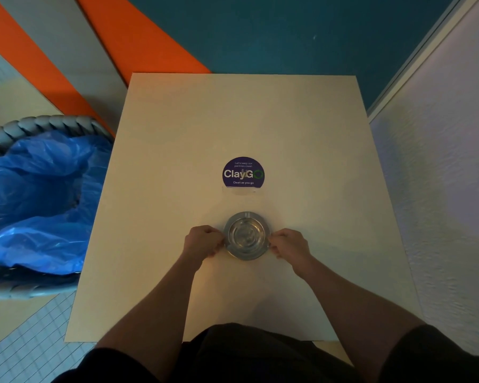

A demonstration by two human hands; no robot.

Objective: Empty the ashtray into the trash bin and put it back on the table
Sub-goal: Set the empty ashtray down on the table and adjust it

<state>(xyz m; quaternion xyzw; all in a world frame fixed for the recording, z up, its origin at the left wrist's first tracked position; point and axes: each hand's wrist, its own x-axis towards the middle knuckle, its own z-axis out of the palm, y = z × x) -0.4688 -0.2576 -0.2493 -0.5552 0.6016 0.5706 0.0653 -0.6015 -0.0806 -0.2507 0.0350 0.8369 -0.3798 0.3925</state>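
Ashtray gripped at both rims

The ashtray is pinched level by left hand and right hand; the trash bin is found at nine o'clock.

we log a dim view with a cool blue-violet cast on the wall. the bench reads warm cream, brightest near the forearms. soft faint shadows ring the ashtray, whose metal gives dull reflections, no hard glare. the bin liner carries mild sheen. wide-angle bending splays the bench edges and the floor tiles. overall focus slightly soft; sticker text stays legible.
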